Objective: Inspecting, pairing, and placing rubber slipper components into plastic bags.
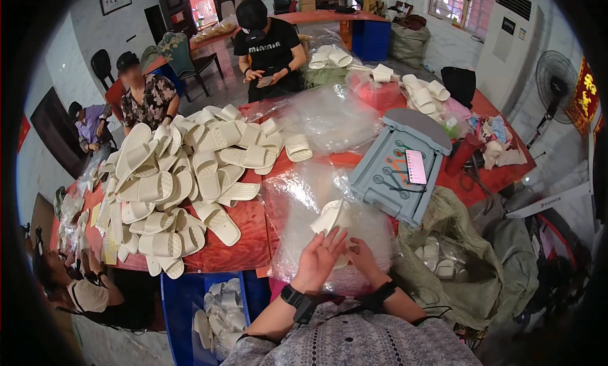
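A pair of cream slippers (330, 216), pressed together, is on a stack of clear plastic bags (297, 207) in front of me. My left hand (320, 258) is open, palm turned up, with its fingertips at the near side of the slippers; whether it bears any of their weight I cannot tell. Just to its right, my right hand (367, 259) is open too, its fingers loosely bent toward the left hand. A bit of something pale shows between the two hands, mostly hidden. To the left rises a big heap of loose cream slippers (209, 163) on the red table (253, 255).
A grey-blue plastic table or stool (396, 176) with a phone (415, 167) on it stands right. Bagged slippers fill a blue bin (174, 309) at lower left and a woven sack (468, 271) at right. Co-workers stand beyond the table and at left. A fan (554, 81) is far right.
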A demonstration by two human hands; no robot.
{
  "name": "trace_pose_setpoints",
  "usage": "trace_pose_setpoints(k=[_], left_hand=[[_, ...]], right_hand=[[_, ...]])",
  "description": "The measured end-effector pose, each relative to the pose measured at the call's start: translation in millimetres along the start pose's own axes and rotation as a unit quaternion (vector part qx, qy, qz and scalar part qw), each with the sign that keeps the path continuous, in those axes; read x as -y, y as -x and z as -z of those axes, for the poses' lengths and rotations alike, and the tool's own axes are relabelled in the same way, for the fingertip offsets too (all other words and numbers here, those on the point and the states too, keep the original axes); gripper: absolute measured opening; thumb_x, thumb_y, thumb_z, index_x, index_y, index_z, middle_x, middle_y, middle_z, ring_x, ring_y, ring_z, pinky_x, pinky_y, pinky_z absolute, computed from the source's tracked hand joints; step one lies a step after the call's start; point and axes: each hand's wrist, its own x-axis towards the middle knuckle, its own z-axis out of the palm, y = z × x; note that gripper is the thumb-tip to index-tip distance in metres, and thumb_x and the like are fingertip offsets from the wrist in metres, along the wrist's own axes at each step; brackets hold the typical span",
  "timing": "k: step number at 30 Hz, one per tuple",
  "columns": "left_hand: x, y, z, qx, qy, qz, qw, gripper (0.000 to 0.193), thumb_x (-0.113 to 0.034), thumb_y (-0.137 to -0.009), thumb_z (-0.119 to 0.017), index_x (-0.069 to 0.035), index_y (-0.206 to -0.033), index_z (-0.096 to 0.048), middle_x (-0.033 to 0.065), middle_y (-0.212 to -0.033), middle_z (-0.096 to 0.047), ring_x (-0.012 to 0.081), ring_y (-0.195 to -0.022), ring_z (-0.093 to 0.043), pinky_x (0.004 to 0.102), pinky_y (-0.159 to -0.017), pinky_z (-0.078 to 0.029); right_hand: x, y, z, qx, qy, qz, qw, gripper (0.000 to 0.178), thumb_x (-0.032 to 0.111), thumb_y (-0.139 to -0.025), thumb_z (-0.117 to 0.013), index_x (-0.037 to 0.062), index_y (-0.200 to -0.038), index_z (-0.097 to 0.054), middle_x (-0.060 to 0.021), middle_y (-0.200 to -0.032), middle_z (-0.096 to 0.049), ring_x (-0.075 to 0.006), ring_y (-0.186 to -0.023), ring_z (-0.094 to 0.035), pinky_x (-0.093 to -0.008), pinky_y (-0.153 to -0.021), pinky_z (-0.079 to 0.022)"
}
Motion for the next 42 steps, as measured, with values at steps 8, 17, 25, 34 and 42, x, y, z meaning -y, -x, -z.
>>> trace_pose_setpoints(k=[8, 17, 25, 34, 42], left_hand=[[-56, 9, -8, 0.081, 0.078, 0.006, 0.994, 0.055, -0.025, -0.099, -0.053, 0.002, -0.143, -0.034, 0.0211, -0.142, -0.047, 0.0316, -0.124, -0.054, 0.0389, -0.099, -0.049], [-82, 9, 12, 0.105, 0.200, 0.010, 0.974, 0.047, -0.032, -0.099, -0.053, 0.002, -0.130, -0.045, 0.0093, -0.111, -0.059, 0.0207, -0.089, -0.058, 0.0347, -0.078, -0.049], [-55, 5, -4, 0.120, 0.231, 0.011, 0.966, 0.047, -0.031, -0.098, -0.054, 0.000, -0.131, -0.044, 0.0114, -0.119, -0.057, 0.0219, -0.092, -0.057, 0.0339, -0.082, -0.048], [10, -13, -10, 0.121, 0.048, 0.070, 0.989, 0.047, -0.037, -0.099, -0.053, -0.004, -0.131, -0.045, 0.0173, -0.146, -0.044, 0.0248, -0.114, -0.055, 0.0316, -0.090, -0.048], [14, -1, 26, 0.048, -0.343, 0.152, 0.925, 0.045, -0.026, -0.102, -0.052, -0.003, -0.139, -0.042, 0.0108, -0.120, -0.063, 0.0208, -0.099, -0.063, 0.0337, -0.084, -0.050]], right_hand=[[-18, -9, 11, -0.021, -0.094, -0.010, 0.995, 0.052, 0.008, -0.090, -0.065, -0.0087, -0.135, -0.045, -0.0108, -0.100, -0.066, -0.0151, -0.085, -0.063, -0.0275, -0.071, -0.052], [-8, -7, 31, -0.136, -0.045, 0.088, 0.986, 0.046, 0.007, -0.091, -0.063, -0.0041, -0.133, -0.051, -0.0048, -0.095, -0.061, -0.0126, -0.082, -0.059, -0.0263, -0.072, -0.049], [-5, -6, 13, -0.104, 0.003, 0.095, 0.990, 0.046, 0.009, -0.091, -0.066, -0.0006, -0.133, -0.050, -0.0056, -0.098, -0.061, -0.0139, -0.091, -0.061, -0.0272, -0.077, -0.050], [17, -7, -1, 0.031, -0.034, 0.082, 0.996, 0.036, 0.032, -0.102, -0.047, 0.0041, -0.122, -0.057, -0.0054, -0.108, -0.063, -0.0149, -0.102, -0.059, -0.0316, -0.092, -0.047], [-4, -8, 16, 0.051, -0.139, -0.006, 0.989, 0.047, 0.013, -0.090, -0.066, -0.0022, -0.129, -0.045, -0.0122, -0.111, -0.063, -0.0196, -0.097, -0.064, -0.0282, -0.079, -0.052]])
